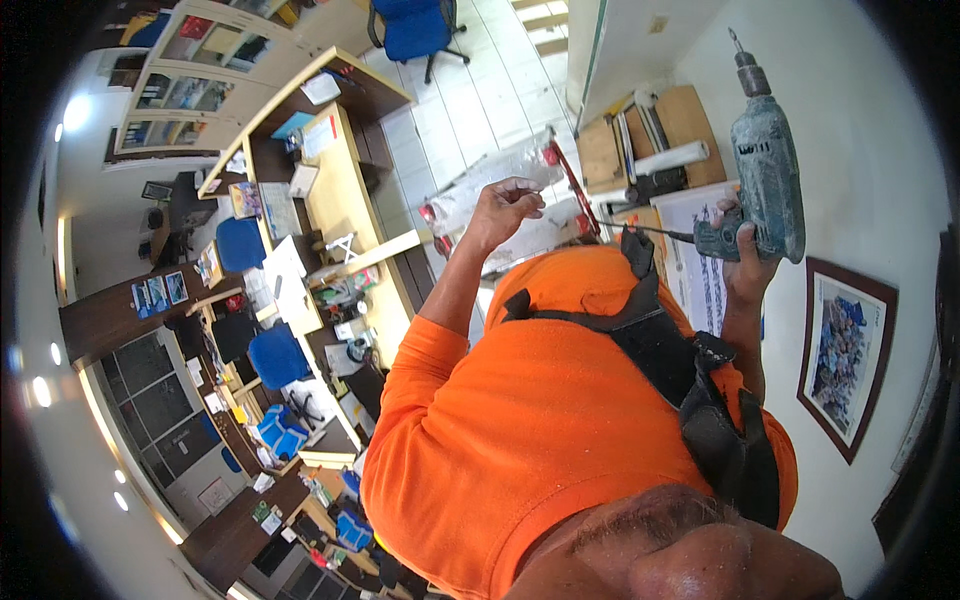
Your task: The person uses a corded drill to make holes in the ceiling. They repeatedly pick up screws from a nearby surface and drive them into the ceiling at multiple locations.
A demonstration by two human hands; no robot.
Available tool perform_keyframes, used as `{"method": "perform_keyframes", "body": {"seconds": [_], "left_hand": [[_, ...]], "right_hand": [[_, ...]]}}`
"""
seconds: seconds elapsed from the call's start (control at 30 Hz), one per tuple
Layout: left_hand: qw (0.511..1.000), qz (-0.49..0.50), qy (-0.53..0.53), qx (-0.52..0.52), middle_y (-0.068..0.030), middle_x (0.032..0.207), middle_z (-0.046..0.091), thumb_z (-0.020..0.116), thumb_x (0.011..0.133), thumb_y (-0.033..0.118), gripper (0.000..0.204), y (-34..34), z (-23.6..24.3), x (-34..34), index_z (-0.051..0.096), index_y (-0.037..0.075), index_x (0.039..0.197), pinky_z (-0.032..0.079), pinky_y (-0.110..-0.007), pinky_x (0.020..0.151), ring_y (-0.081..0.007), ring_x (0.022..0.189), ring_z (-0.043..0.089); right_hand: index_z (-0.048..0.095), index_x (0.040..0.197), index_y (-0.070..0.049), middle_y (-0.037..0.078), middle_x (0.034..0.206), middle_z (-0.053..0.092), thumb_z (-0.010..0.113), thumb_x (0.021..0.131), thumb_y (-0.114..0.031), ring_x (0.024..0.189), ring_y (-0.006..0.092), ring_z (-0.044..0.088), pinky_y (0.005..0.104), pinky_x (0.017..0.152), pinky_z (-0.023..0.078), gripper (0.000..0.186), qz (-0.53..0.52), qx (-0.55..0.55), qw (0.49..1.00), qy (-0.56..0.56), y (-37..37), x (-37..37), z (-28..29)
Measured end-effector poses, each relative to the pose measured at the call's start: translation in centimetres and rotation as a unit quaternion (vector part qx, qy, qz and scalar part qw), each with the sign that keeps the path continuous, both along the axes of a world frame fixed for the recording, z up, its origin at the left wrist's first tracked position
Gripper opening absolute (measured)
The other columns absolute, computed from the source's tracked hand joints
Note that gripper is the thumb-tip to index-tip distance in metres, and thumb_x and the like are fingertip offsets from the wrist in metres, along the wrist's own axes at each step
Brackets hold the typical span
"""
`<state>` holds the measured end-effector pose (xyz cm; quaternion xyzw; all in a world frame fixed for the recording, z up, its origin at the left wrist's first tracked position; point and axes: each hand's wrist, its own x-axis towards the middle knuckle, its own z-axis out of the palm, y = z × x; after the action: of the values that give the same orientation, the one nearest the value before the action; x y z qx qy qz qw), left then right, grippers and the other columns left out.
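Observation:
My right hand (742,262) grips a dusty teal power drill (762,175) by its handle at the upper right, the bit pointing up and a black cord (650,229) running off leftward from the handle. My left hand (505,210) is raised near the middle, fingers curled and pinched together; whether a small item is between them I cannot make out. Below and behind that hand lies a dusty white object with red fittings and red rails (570,180), partly hidden by my arm and orange-clothed body (540,420).
Cluttered wooden desks (340,170) with blue chairs (275,355) fill the left. Wood pieces and rolls (700,120) lean by the white wall at right, where a framed picture (840,355) hangs. Another blue chair (412,30) stands on the tiled floor (470,90) at the top.

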<state>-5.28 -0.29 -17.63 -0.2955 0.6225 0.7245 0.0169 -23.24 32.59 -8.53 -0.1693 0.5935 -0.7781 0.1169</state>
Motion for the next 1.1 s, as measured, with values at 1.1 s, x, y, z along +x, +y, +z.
{"method": "perform_keyframes", "body": {"seconds": [1.1], "left_hand": [[0.848,-0.106,0.424,0.300,-0.0093,0.105,0.068,0.063,0.102,0.015,0.020,2.8,31.9,-24.1,0.061,0.005,0.120,0.066,-0.026,0.079,-0.0164,0.095,0.070]], "right_hand": [[0.055,0.137,0.002,0.016,0.123,0.068,0.081,0.075,-0.005,0.104,0.0252,0.068,0.0365,0.096,0.053,0.067,-0.032,0.060,0.941,0.333,-1.2,-5.1,8.8]]}}
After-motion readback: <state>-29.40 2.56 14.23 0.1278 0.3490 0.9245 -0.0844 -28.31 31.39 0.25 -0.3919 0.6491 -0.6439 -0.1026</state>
